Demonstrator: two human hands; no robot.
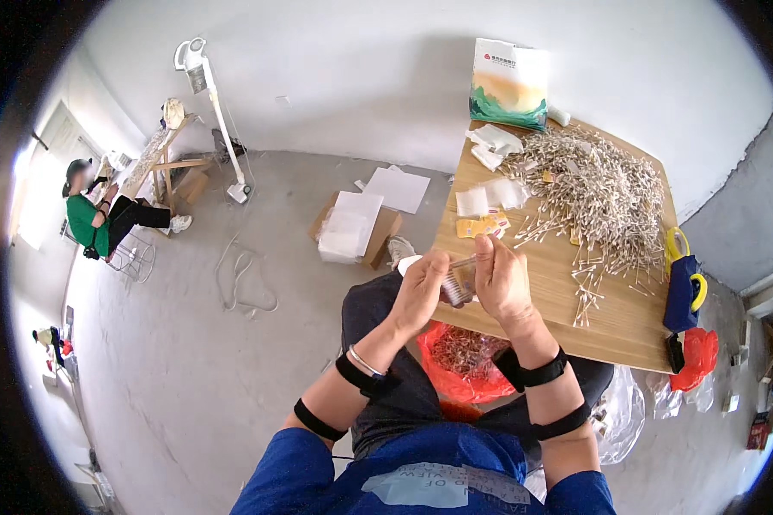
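Observation:
Between my two hands is a small clear packet of cotton swabs (457, 283), held over the table's near left edge. My left hand (421, 294) pinches one side of it, and the fingers of my right hand (502, 281) close on the other side, thumb up. An orange-yellow patch shows through the packet. Just beyond lie yellow printed cards (483, 225) and a stack of clear plastic sleeves (489, 198). A large heap of loose cotton swabs (601, 189) spreads over the wooden table (524, 305).
Below the table edge, a red bag (465, 390) holds more swabs. A white gift bag (508, 86) stands at the back; a blue holder with yellow handles (682, 292) sits at right. On the floor is a cardboard box (381, 240). Far left, a person in green (89, 221) sits working.

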